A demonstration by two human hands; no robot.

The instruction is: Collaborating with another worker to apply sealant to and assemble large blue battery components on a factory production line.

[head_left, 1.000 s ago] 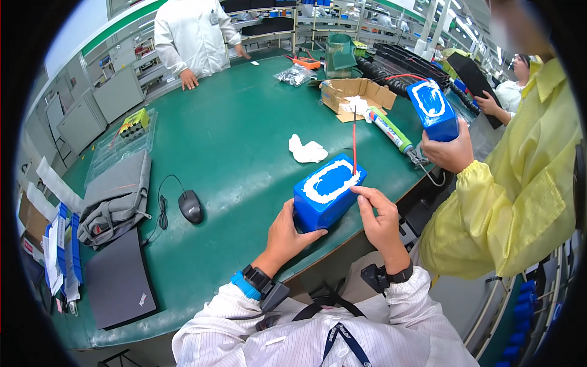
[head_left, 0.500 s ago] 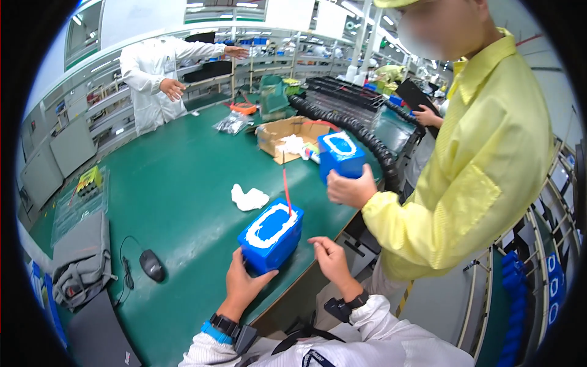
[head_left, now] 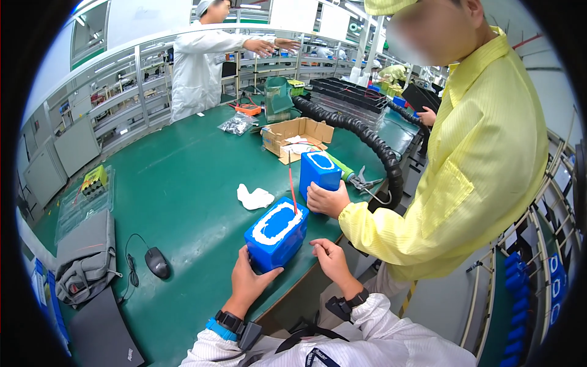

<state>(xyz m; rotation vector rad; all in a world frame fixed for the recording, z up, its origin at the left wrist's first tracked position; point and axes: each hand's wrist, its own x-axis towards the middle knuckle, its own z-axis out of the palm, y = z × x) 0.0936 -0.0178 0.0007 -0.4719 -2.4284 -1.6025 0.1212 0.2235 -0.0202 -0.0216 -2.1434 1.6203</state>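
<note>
Both hands are closed about one blue block (head_left: 276, 232) at the near edge of the green bench (head_left: 183, 183). Left hand (head_left: 249, 281): grip wrapped round the block's near lower corner, fingers hidden beneath. Right hand (head_left: 330, 257): grip laid against the block's right flank, fingers curled, thumb forward.

Block: rectangular, rounded corners, smooth blue shrink-type skin, tilted up on one edge; upper face ringed with a white band. A thin red wire (head_left: 292, 191) stands up from the top rim.

Step judged in hand: the block is being steadied and tilted for inspection or handling. A next move would call for an even two-sided hold and care that the wire is not snagged.

Just beyond, a second like block (head_left: 319, 171) is held upright by a co-worker's hand (head_left: 327, 200), yellow-sleeved.

Further items on the bench:
- crumpled white cloth (head_left: 255, 197), soft
- open cardboard box (head_left: 296, 137)
- black ribbed hose (head_left: 361, 137), flexible
- black computer mouse (head_left: 157, 262), corded
- grey fabric bag (head_left: 85, 257)
</note>
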